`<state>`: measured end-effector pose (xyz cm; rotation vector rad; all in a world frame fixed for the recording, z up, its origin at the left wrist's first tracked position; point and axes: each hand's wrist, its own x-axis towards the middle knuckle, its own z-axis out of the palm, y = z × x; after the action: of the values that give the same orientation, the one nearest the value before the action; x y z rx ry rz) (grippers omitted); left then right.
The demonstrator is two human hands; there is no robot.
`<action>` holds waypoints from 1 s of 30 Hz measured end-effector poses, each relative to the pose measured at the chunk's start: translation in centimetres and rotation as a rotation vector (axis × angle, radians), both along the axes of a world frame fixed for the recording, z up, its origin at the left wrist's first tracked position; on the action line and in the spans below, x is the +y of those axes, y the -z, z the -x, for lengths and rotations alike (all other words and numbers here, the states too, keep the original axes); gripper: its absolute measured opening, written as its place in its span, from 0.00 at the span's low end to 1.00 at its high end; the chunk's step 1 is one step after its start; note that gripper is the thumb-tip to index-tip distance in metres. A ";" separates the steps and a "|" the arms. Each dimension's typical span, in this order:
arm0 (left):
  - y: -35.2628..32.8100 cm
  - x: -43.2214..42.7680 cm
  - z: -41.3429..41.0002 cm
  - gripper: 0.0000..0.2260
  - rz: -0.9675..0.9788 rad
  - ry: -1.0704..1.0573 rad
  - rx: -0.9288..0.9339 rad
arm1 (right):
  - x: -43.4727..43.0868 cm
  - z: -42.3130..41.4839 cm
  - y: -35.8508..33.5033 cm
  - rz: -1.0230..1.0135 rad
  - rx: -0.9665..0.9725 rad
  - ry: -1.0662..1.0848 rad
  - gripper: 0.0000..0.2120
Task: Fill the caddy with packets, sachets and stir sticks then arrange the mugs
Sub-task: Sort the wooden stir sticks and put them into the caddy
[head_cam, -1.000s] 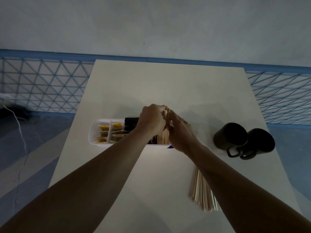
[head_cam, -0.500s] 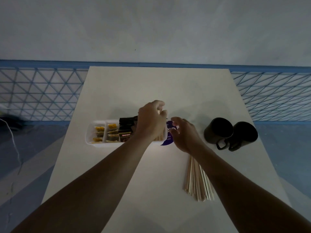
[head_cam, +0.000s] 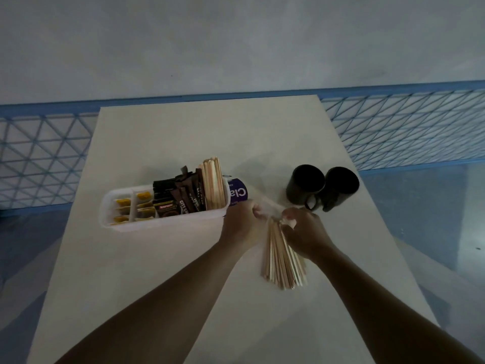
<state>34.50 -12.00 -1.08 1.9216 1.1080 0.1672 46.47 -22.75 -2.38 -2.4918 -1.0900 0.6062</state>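
Observation:
A white caddy (head_cam: pixel 168 224) lies on the table, holding yellow sachets (head_cam: pixel 123 203) on the left, dark packets (head_cam: pixel 181 198) in the middle and a standing bunch of stir sticks (head_cam: pixel 214 183) at its right end. A loose bundle of stir sticks (head_cam: pixel 282 258) lies on the table to the right of the caddy. My left hand (head_cam: pixel 242 222) and my right hand (head_cam: pixel 301 229) both pinch the far end of this bundle. Two black mugs (head_cam: pixel 305 185) (head_cam: pixel 341 183) stand side by side further right.
A purple-labelled pack (head_cam: pixel 237 194) lies just behind the caddy's right end. The pale table (head_cam: pixel 183 137) is bounded by a blue lattice fence at the far side. Its right edge runs close past the mugs.
Both hands left the caddy's right end, where sticks now stand, and moved right and nearer to the loose stick bundle, taking hold of its far end. The camera view shifted.

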 end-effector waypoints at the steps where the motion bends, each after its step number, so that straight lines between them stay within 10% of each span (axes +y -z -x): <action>1: 0.4 -0.5 -0.1 0.13 0.032 0.018 0.034 | -0.6 -0.1 0.2 0.020 0.008 0.017 0.17; 18: 4.4 -5.9 -1.3 0.30 0.025 -0.007 0.276 | -2.9 -0.1 1.3 0.135 0.111 0.068 0.06; 30: 4.8 -5.5 -1.5 0.16 -0.043 -0.019 0.271 | -2.3 0.1 1.5 0.115 0.114 0.047 0.10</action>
<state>35.95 -17.51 -5.93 2.0138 1.3093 -0.0617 46.33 -25.01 -3.86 -2.5368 -0.9779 0.8079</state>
